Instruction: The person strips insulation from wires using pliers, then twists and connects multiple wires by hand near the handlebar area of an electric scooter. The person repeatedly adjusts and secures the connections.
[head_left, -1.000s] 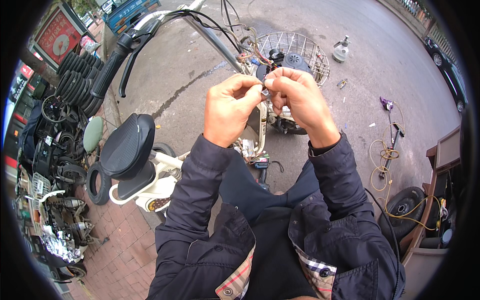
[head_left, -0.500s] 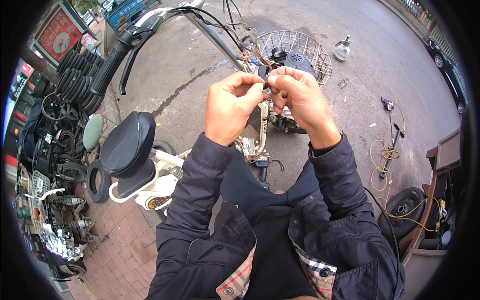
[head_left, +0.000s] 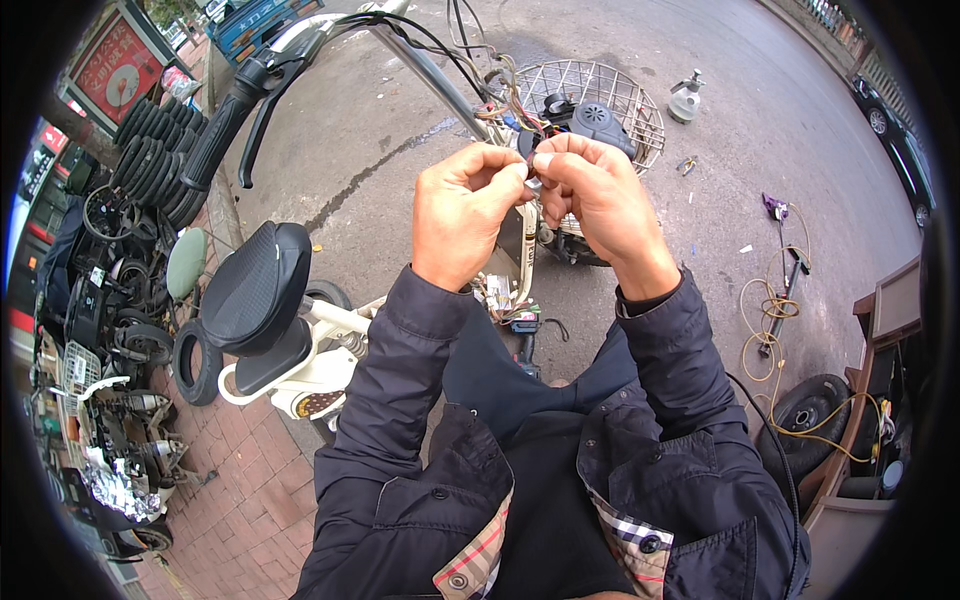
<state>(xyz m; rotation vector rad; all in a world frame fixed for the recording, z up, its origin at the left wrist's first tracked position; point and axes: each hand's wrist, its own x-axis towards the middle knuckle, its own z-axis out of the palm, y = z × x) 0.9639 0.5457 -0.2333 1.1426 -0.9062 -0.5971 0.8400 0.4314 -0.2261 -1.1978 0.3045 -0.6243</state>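
Observation:
My left hand [head_left: 463,212] and my right hand [head_left: 598,200] are raised together in front of me, fingertips pinched on a small dark part [head_left: 533,183] between them; its exact shape is hidden by my fingers. Below the hands stands a white electric bicycle [head_left: 330,330] with a black saddle [head_left: 255,285], a black handlebar grip [head_left: 222,125] and a wire front basket [head_left: 610,95]. A bundle of coloured wires [head_left: 505,300] hangs out of the frame under my hands. More cables [head_left: 480,90] run along the handlebar stem.
Stacked tyres [head_left: 150,160] and scrap parts [head_left: 100,420] line the brick pavement on the left. On the asphalt lie a spray bottle [head_left: 685,98], a yellow cable with tools [head_left: 775,310] and a tyre [head_left: 815,410]. A wooden cabinet [head_left: 890,330] stands right. A car [head_left: 890,135] is parked far right.
Both hands stayed pinched together on the small part and shifted only slightly; the fingers have worked around it a little. The bicycle has not moved.

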